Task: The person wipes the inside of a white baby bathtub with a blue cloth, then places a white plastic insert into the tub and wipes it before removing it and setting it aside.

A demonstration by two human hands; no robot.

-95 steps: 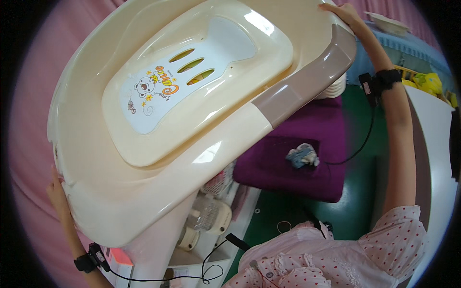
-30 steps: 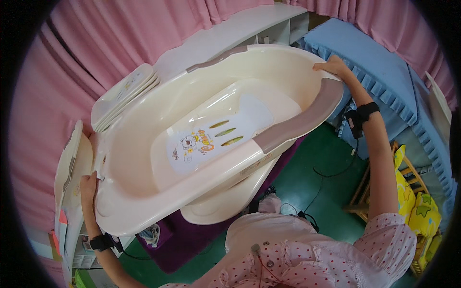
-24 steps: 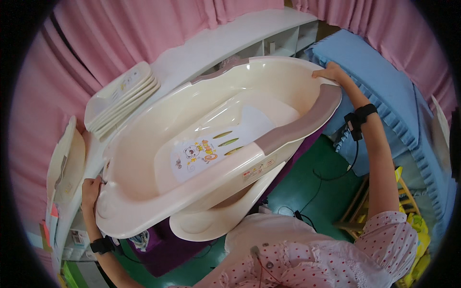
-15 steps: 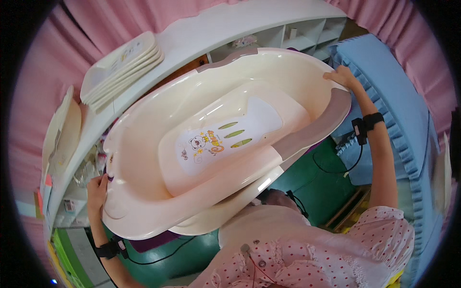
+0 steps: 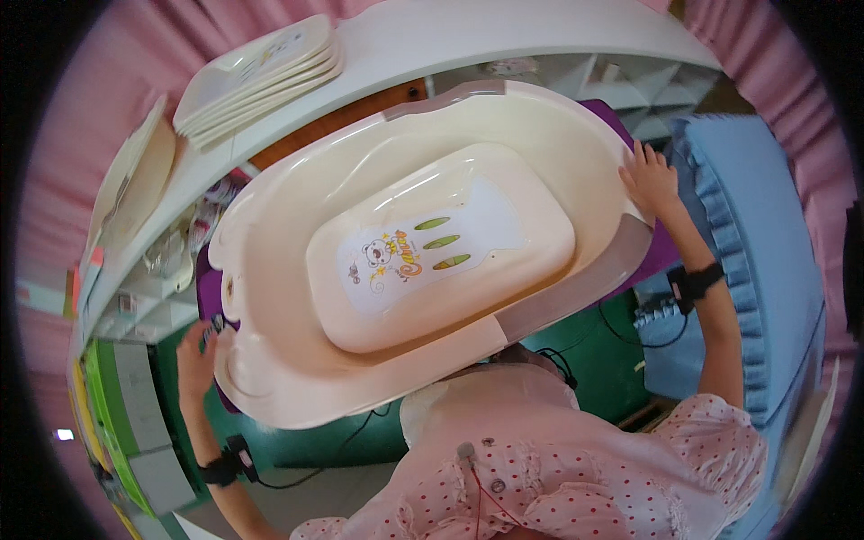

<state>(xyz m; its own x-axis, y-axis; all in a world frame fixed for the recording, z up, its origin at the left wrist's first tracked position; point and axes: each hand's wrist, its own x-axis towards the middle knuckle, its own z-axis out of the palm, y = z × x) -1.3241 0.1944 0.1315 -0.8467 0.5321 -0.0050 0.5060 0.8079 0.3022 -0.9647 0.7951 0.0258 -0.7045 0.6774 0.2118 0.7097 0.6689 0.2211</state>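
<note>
A large cream baby bathtub point(image 5: 270, 261) with grey-brown grip patches rests level on a purple surface point(image 5: 661, 245), which shows past both of its ends. In its bottom is a white panel with a cartoon bear print point(image 5: 378, 252) and green oval marks. My left hand point(image 5: 194, 360) is beside the tub's left end, its fingers apart and close to the rim. Over at the right end, my right hand point(image 5: 650, 182) lies open on the rim with its fingers spread. Neither hand is closed around the tub.
A stack of cream trays point(image 5: 261, 81) stands on the curved white counter point(image 5: 405, 40), with another cream piece point(image 5: 126, 180) leaning to its left. Open shelves run below. A blue frilled cover point(image 5: 756, 243) is at the right. Cables point(image 5: 342, 450) hang from my wrist straps above the green floor.
The tub has come down from a tilt to lie level on the purple surface. My right hand has loosened from the rim and spread its fingers; my left hand has let go too.
</note>
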